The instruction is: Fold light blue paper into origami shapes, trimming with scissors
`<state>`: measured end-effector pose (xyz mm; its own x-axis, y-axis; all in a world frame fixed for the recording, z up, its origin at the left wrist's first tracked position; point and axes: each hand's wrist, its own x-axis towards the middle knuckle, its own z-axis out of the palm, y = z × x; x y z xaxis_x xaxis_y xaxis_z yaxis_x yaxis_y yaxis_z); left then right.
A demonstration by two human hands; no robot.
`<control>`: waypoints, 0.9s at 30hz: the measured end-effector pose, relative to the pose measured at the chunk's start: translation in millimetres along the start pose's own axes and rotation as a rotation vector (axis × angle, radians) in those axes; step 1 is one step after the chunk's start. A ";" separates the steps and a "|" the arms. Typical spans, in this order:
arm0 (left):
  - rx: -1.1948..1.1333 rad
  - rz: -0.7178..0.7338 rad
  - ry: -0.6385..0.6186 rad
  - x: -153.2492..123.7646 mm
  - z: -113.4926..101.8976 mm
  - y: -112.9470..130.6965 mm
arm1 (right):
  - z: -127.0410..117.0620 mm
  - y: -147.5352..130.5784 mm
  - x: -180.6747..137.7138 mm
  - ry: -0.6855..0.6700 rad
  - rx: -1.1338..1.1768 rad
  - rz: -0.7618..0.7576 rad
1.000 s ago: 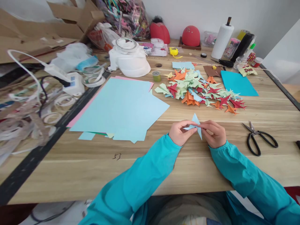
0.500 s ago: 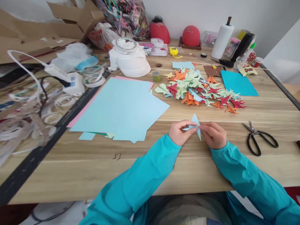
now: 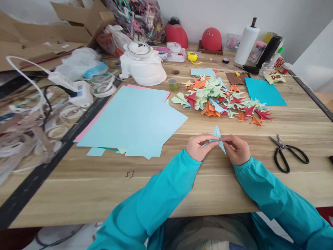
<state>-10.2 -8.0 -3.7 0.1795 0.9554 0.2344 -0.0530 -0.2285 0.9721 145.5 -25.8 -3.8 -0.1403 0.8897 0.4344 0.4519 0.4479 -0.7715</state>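
Between my two hands is a small folded piece of light blue paper, with one point upward and another tip slanting down to the right. My left hand pinches its left side between thumb and fingers. From the other side, my right hand grips it near the middle, so part of the fold is hidden. Beyond my hands lies a heap of folded paper cranes in pale green, orange, red and blue. Black-handled scissors rest with blades apart, to the right of my right hand.
Large light blue sheets lie stacked on the left over pink ones. A green thread spool stands behind them. A turquoise sheet is at the right. A power strip and tangled ribbons crowd the far left.
The folded paper's lower tip has swung to the right, and its left point is more covered by my left fingers. Both hands stay nearly in place.
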 end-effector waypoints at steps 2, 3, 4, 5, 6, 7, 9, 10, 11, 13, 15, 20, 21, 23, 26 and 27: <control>-0.018 -0.014 0.015 -1.1 1.1 -1.2 | 2.4 0.7 -2.5 0.024 0.051 0.050; -0.035 -0.027 0.024 -1.7 1.8 -1.7 | 3.8 1.3 -3.7 0.037 0.094 0.083; -0.058 -0.044 0.031 -2.2 2.4 -2.0 | 5.1 2.0 -4.7 0.048 0.149 0.119; -0.085 -0.065 0.030 -2.6 2.9 -2.1 | 6.2 3.0 -5.3 0.052 0.211 0.154; -0.114 -0.088 0.027 -2.8 3.3 -1.9 | 7.1 4.1 -5.7 0.049 0.272 0.184; -0.138 -0.111 0.023 -2.8 3.4 -1.4 | 7.7 5.2 -5.7 0.032 0.321 0.205; -0.155 -0.146 0.030 -2.4 3.1 -0.2 | 8.0 6.9 -5.0 -0.031 0.359 0.224; -0.146 -0.158 0.037 -2.1 2.7 0.2 | 7.9 7.3 -4.5 -0.065 0.356 0.229; -0.136 -0.166 0.044 -1.7 2.4 0.3 | 7.7 7.2 -3.8 -0.092 0.349 0.234; -0.136 -0.180 0.049 -0.9 2.0 -0.4 | 7.4 5.4 -2.6 -0.112 0.345 0.246; -0.178 -0.205 0.042 -0.2 2.1 -2.3 | 7.2 2.4 -1.4 -0.100 0.369 0.255; -0.319 -0.309 -0.001 0.9 3.7 -5.2 | 6.3 -2.8 1.0 -0.092 0.439 0.278; -0.333 -0.326 -0.006 0.9 3.9 -4.8 | 6.2 -2.7 1.2 -0.095 0.452 0.286; -0.339 -0.347 -0.003 0.8 4.0 -3.1 | 6.2 -1.7 1.1 -0.115 0.476 0.301; -0.322 -0.347 0.014 0.9 3.8 0.3 | 7.0 1.0 0.3 -0.138 0.518 0.328; -0.321 -0.346 0.021 1.1 3.7 1.2 | 7.3 1.7 0.0 -0.141 0.533 0.338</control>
<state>-6.4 -7.9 -2.2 0.2208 0.9695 -0.1060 -0.2956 0.1701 0.9401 139.8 -24.3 -8.5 -0.1977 0.9761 0.0899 -0.0027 0.0912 -0.9958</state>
